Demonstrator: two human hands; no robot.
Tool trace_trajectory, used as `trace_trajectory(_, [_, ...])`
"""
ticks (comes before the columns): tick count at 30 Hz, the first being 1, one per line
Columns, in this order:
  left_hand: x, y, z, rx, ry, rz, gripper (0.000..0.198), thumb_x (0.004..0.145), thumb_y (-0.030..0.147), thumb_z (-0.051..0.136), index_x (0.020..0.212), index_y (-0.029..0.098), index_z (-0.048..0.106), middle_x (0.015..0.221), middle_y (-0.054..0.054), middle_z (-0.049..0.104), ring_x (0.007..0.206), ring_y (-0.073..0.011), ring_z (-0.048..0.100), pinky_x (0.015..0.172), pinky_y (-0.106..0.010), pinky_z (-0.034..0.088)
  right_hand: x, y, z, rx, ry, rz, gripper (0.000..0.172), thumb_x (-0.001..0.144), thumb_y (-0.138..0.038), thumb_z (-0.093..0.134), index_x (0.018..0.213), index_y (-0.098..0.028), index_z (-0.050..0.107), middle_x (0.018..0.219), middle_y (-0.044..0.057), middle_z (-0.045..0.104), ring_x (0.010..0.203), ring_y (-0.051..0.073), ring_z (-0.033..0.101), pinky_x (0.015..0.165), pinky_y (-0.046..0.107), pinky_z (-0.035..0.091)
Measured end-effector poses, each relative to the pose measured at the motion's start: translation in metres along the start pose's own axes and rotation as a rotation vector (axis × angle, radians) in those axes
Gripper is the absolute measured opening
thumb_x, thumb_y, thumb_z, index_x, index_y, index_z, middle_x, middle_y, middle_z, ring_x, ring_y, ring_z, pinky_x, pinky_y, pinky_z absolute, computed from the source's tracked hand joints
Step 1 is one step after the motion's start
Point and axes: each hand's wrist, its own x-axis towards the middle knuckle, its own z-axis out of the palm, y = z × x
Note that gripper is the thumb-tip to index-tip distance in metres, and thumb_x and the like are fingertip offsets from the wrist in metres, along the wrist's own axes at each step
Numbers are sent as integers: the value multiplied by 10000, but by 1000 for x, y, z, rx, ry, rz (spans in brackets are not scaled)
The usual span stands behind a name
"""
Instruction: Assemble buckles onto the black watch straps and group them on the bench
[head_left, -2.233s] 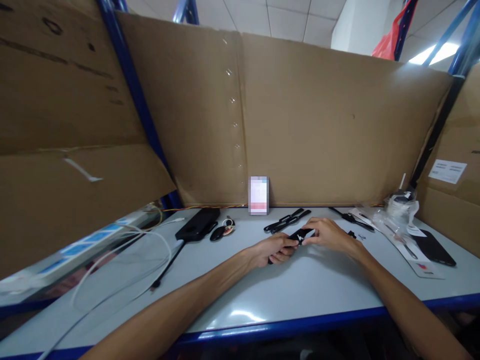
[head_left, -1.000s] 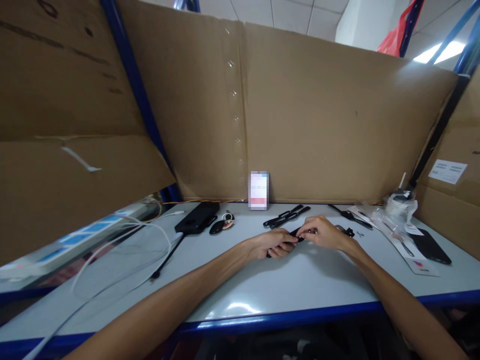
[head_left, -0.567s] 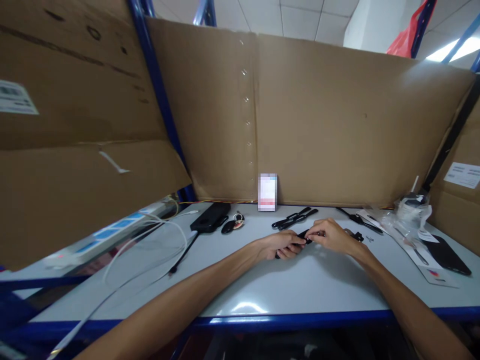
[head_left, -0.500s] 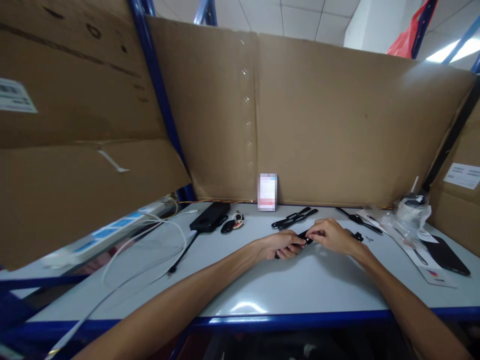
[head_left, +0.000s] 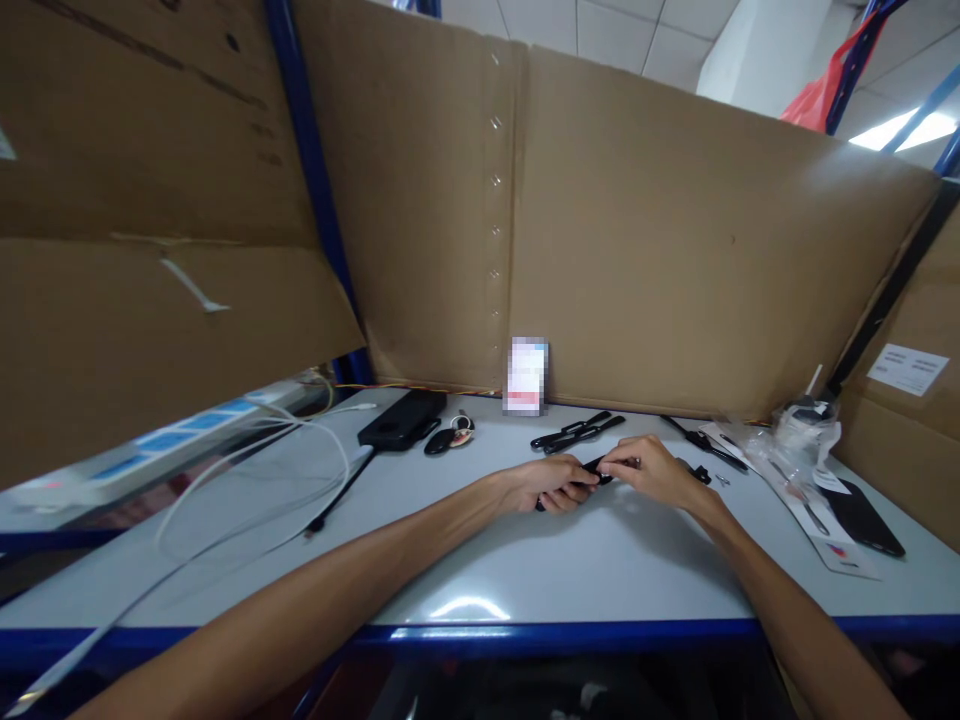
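Note:
Both my hands meet over the middle of the white table [head_left: 570, 570]. My left hand [head_left: 551, 486] is curled round a small black strap-like part [head_left: 595, 466], most of it hidden in my fingers. My right hand [head_left: 646, 467] pinches the same black part at its right end, fingers pressed together. Just behind my hands lie two more black straps [head_left: 576, 433] side by side on the table.
Cardboard panels [head_left: 645, 240] wall the back and sides. At the left lie a black box [head_left: 402, 419], a key fob [head_left: 444, 439], white cables [head_left: 247, 470] and a power strip [head_left: 142, 455]. Plastic bags [head_left: 802, 440], a black tool [head_left: 705, 442] and a dark phone [head_left: 862, 515] lie at the right.
My hands stay together on the black part, with only small finger shifts. The camera has swung a little, so the scene sits slightly differently in the frame.

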Motion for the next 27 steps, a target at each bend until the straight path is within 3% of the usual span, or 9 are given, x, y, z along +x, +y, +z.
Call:
trace_trajectory(5, [-1, 1, 1, -7, -4, 2, 392, 746, 461, 762, 730, 183, 486, 522, 109, 235, 419, -41, 120, 417, -234, -3, 0, 1, -1, -62, -6, 6, 245, 944, -276, 558, 930, -188, 786, 822, 53, 729, 711, 147, 594, 667, 252, 409])
trace_trajectory(12, [-1, 1, 1, -13, -17, 0, 362, 787, 431, 732, 715, 185, 477, 530, 105, 234, 422, -40, 111, 411, -227, 4, -2, 1, -1, -49, -30, 5, 337, 896, -130, 500, 1057, -232, 778, 961, 54, 746, 787, 153, 631, 708, 259, 438])
trace_trajectory(18, [-1, 3, 2, -3, -34, 7, 377, 792, 411, 726, 681, 196, 436, 530, 104, 226, 414, -38, 117, 408, -233, 2, -2, 0, -1, -93, -33, 11, 345, 869, -113, 500, 1022, -235, 784, 944, 49, 739, 762, 149, 613, 694, 255, 431])
trace_trajectory(22, [-4, 5, 5, 10, -86, 11, 397, 794, 392, 717, 653, 199, 400, 533, 101, 245, 405, -32, 124, 413, -239, 5, -2, 5, -5, 3, -116, 45, 298, 851, -191, 588, 1086, -225, 768, 826, 35, 719, 653, 137, 567, 610, 241, 408])
trace_trajectory(24, [-5, 3, 8, 29, -51, 47, 390, 796, 381, 707, 658, 202, 389, 528, 104, 252, 399, -30, 142, 413, -237, 10, -2, 7, -7, 63, -124, 76, 294, 856, -234, 602, 1104, -207, 758, 789, 29, 708, 632, 136, 554, 586, 236, 400])
trace_trajectory(27, [-4, -4, 16, 26, 116, 194, 362, 815, 356, 665, 697, 214, 353, 537, 104, 286, 394, -30, 201, 403, -224, 40, -2, 7, -10, 31, 24, 86, 250, 902, -278, 556, 1005, -168, 755, 737, 23, 681, 619, 134, 532, 581, 236, 382])
